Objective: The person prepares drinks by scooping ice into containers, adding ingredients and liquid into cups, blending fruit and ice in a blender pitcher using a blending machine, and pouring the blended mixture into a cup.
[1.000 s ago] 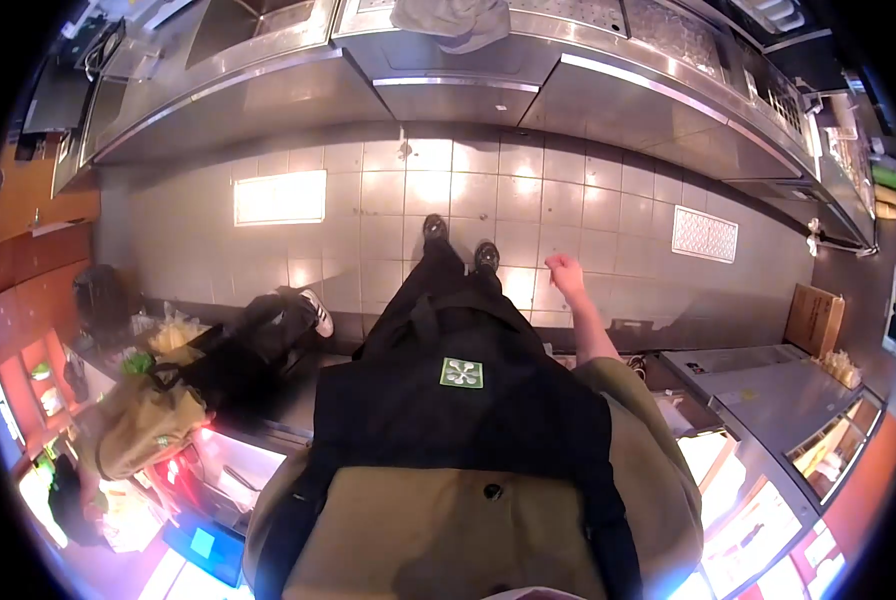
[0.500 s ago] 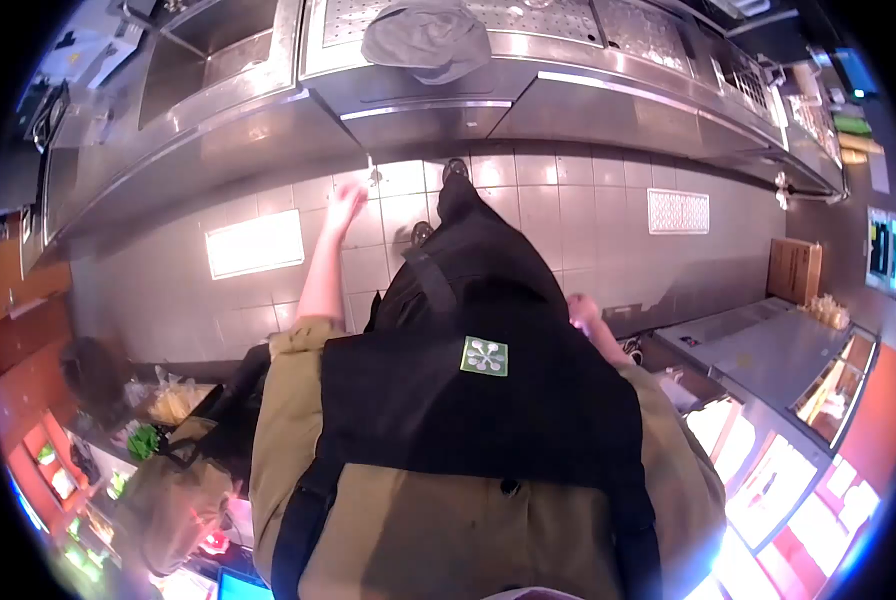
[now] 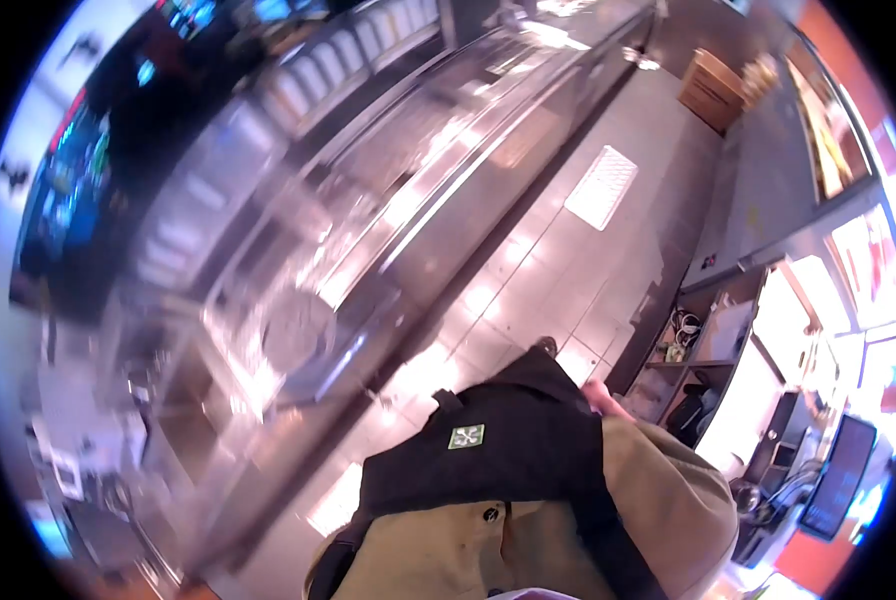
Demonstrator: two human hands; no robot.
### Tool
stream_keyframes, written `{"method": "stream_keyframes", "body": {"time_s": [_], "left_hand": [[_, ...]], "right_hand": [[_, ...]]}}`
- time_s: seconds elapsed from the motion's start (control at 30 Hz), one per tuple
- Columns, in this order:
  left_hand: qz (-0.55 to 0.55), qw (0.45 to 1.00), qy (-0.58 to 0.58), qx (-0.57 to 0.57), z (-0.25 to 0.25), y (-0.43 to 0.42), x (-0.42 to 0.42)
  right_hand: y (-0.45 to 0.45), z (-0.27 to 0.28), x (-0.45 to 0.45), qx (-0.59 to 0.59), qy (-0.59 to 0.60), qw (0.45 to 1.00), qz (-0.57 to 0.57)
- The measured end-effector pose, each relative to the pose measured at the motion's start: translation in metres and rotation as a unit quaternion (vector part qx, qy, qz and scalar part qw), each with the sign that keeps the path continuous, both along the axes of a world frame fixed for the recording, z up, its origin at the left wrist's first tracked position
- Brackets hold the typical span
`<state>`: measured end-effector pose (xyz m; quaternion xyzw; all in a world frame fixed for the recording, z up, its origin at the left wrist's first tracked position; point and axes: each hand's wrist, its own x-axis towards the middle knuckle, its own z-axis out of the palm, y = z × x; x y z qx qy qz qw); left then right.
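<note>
Looks bright but uneven, with white glare streaking the steel tabletop (image 3: 400, 208) and pooling on the tiled floor (image 3: 513, 292). Smears heavily at left, but reads crisper around the green badge (image 3: 467, 437). Bends toward black corners, with washed-out panels (image 3: 750, 397) at right and blue fringes near the rim.

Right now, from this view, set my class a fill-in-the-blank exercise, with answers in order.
The small square badge on the black cloth apron is edged in ____. The only bare hand in view is the wearer's ____ one. The plain brown box is made of ____. The grey floor is covered with ____.

Missing words: green; right; cardboard; tiles.
</note>
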<state>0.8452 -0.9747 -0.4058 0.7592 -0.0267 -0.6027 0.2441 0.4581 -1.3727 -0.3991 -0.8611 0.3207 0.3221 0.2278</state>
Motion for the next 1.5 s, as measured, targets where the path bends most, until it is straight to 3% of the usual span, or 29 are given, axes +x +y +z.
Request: {"method": "stream_keyframes", "body": {"time_s": [0.03,0.07,0.17,0.3,0.37,0.47,0.5,0.53,0.57,0.6,0.67,0.77,0.8,0.87,0.93,0.97,1.0,1.03,1.07,1.1,1.17,1.23,1.3,1.33,1.4,1.43,1.5], "left_hand": [[-0.031,0.999,0.014,0.04,0.003,-0.003,0.002],[-0.058,0.995,0.022,0.076,0.009,-0.015,0.007],[-0.099,0.984,0.018,0.147,0.02,-0.083,0.027],[-0.146,0.979,-0.018,0.141,0.022,-0.239,0.039],[-0.172,0.981,-0.05,0.08,0.013,-0.356,0.042],[-0.148,0.97,-0.135,-0.139,0.02,-0.581,0.029],[-0.115,0.952,-0.152,-0.239,0.037,-0.664,0.016],[-0.029,0.929,-0.134,-0.343,0.102,-0.732,-0.024],[-0.033,0.898,-0.129,-0.42,0.111,-0.796,-0.039],[-0.029,0.874,-0.118,-0.47,0.145,-0.845,-0.068],[-0.146,0.844,-0.108,-0.505,0.183,-0.917,-0.106],[-0.234,0.822,-0.072,-0.515,0.185,-1.011,-0.147],[-0.184,0.841,-0.036,-0.508,0.185,-1.041,-0.167],[-0.238,0.846,-0.018,-0.477,0.204,-1.106,-0.2],[-0.286,0.827,0.021,-0.483,0.246,-1.176,-0.253],[-0.306,0.789,0.091,-0.525,0.259,-1.209,-0.282],[-0.312,0.749,0.16,-0.562,0.278,-1.239,-0.31],[-0.369,0.688,0.248,-0.574,0.326,-1.257,-0.333],[-0.404,0.588,0.301,-0.633,0.372,-1.274,-0.356],[-0.454,0.583,0.298,-0.605,0.422,-1.284,-0.366],[-0.437,0.292,0.093,-0.846,0.507,-1.318,-0.387],[-0.39,0.207,0.054,-0.895,0.56,-1.352,-0.394],[-0.296,0.149,0.096,-0.939,0.577,-1.402,-0.405],[-0.273,0.156,0.1,-0.944,0.58,-1.425,-0.41],[-0.245,0.24,0.096,-0.934,0.578,-1.488,-0.427],[-0.253,0.244,0.074,-0.933,0.575,-1.516,-0.436],[-0.351,0.155,-0.025,-0.923,0.565,-1.597,-0.449]], "right_hand": [[0.005,0.007,-0.018,0.073,0.02,0.937,-0.341],[0.012,-0.067,-0.07,-0.006,-0.046,0.984,-0.173],[-0.008,-0.05,-0.136,0.113,0.048,0.934,-0.337],[-0.067,-0.032,-0.179,0.189,0.063,0.877,-0.438],[-0.116,-0.024,-0.184,0.217,0.041,0.855,-0.468],[-0.224,-0.009,-0.174,0.2,-0.075,0.828,-0.519],[-0.273,-0.008,-0.169,0.121,-0.2,0.827,-0.512],[-0.32,-0.011,-0.165,0.026,-0.322,0.819,-0.474],[-0.368,-0.012,-0.16,-0.074,-0.412,0.805,-0.42],[-0.413,0.038,-0.141,0.103,-0.387,0.627,-0.668],[-0.486,0.077,-0.129,0.067,-0.442,0.583,-0.678],[-0.555,0.063,-0.145,0.005,-0.477,0.57,-0.669],[-0.566,0.056,-0.157,-0.048,-0.423,0.614,-0.664],[-0.565,0.01,-0.194,-0.12,-0.314,0.666,-0.666],[-0.532,0.02,-0.211,-0.107,-0.232,0.599,-0.759],[-0.504,-0.006,-0.221,-0.136,-0.13,0.553,-0.812],[-0.474,-0.017,-0.225,-0.055,-0.039,0.471,-0.88],[-0.433,-0.036,-0.228,-0.035,-0.012,0.558,-0.829],[-0.416,-0.036,-0.22,0.035,0.028,0.572,-0.819],[-0.416,-0.029,-0.216,0.079,0.047,0.561,-0.822],[-0.442,-0.018,-0.211,0.132,0.064,0.532,-0.834],[-0.497,-0.017,-0.213,0.144,0.055,0.512,-0.845],[-0.576,-0.024,-0.229,0.152,0.036,0.516,-0.842],[-0.626,-0.032,-0.243,0.152,0.022,0.527,-0.836],[-0.754,-0.043,-0.282,0.154,0.0,0.574,-0.804],[-0.82,-0.048,-0.305,0.148,-0.01,0.601,-0.786],[-0.961,-0.05,-0.347,0.131,-0.024,0.663,-0.737]]}}
